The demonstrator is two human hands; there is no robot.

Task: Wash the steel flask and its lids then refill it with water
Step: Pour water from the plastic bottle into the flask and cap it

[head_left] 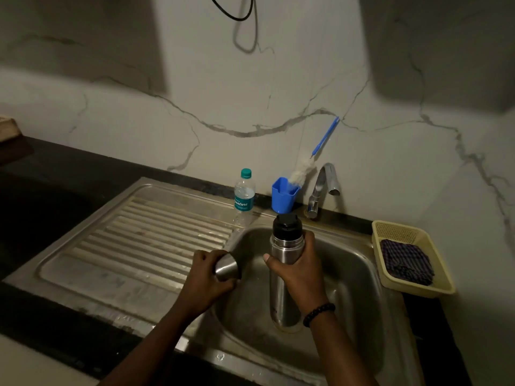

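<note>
My right hand (296, 267) grips the steel flask (282, 291) around its upper body and holds it upright over the sink basin (348, 274). A black inner lid (287, 225) sits on the flask's mouth. My left hand (207, 277) holds the steel cup lid (227, 267) at the basin's left edge, its fingers curled round it. The tap (324, 185) stands behind the basin with no water running.
A ribbed steel drainboard (133, 240) lies left of the basin. Behind it stand a small plastic water bottle (244, 196) and a blue holder (284, 195) with a bottle brush (309, 162). A yellow basket (443, 280) with a checked cloth (405, 260) sits at the right.
</note>
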